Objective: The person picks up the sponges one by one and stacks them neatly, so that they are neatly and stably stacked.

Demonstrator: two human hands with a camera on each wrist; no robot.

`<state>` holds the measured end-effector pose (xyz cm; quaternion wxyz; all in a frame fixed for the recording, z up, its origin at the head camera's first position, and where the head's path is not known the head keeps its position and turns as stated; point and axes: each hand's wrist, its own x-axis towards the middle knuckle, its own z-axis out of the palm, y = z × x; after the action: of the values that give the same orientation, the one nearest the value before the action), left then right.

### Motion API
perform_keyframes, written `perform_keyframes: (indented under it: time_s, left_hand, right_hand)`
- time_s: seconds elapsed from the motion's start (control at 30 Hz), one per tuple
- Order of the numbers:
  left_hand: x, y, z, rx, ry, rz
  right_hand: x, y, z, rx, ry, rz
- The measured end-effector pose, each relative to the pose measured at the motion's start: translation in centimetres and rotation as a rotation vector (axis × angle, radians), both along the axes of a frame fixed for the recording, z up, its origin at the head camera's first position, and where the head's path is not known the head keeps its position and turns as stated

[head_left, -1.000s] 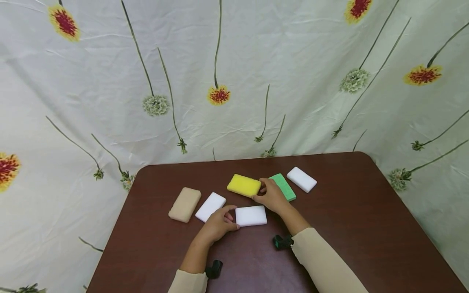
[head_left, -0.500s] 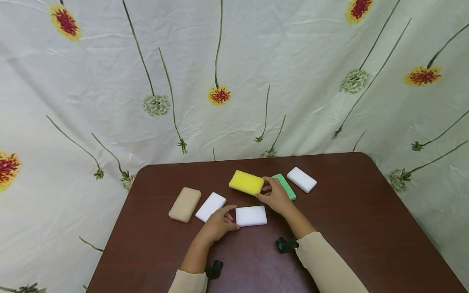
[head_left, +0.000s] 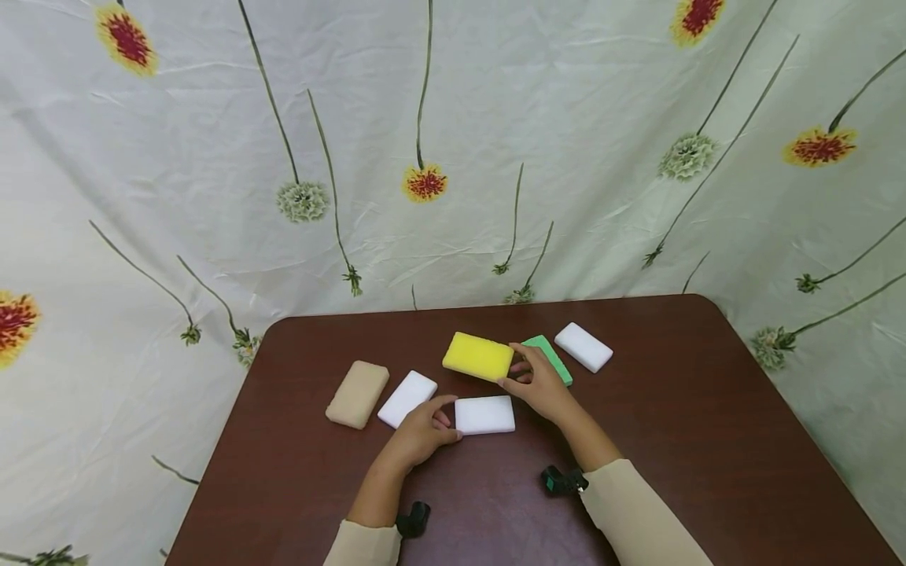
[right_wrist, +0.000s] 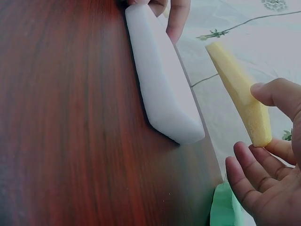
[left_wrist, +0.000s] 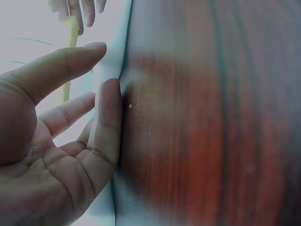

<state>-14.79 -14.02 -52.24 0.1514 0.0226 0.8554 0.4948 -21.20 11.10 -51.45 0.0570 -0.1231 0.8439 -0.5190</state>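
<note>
In the head view, my right hand (head_left: 541, 385) pinches the right end of a yellow sponge (head_left: 477, 356) between thumb and fingers. The right wrist view shows that sponge (right_wrist: 240, 92) tilted, held up off the tabletop. My left hand (head_left: 418, 432) has its thumb and a finger at the two left corners of a white sponge (head_left: 484, 414), which lies flat in front of the yellow one. Seen from the right wrist, this white sponge (right_wrist: 162, 75) has the left hand's fingertips at its far end. A green sponge (head_left: 552, 360) is partly hidden behind the right hand.
A tan sponge (head_left: 357, 395) and another white sponge (head_left: 406, 399) lie left of my left hand. At the back right is one more white sponge (head_left: 583, 347). The brown table (head_left: 708, 440) ends against a flowered curtain (head_left: 566, 118).
My right hand has drawn the yellow sponge up from the table and slightly to the right. The left hand and the white sponge beside it stay nearly where they were.
</note>
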Motion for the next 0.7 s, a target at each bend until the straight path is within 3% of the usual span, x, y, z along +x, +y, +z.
perform_keyframes:
  time_s: [0.27, 0.7]
  left_hand:
    - [0.0, 0.0, 0.1, 0.013, -0.008, 0.009]
    - [-0.1, 0.1, 0.2, -0.006, -0.011, 0.025]
  right_hand:
    - [0.8, 0.4, 0.1, -0.024, 0.008, 0.01]
    - [1.8, 1.3, -0.3, -0.089, 0.028, 0.099]
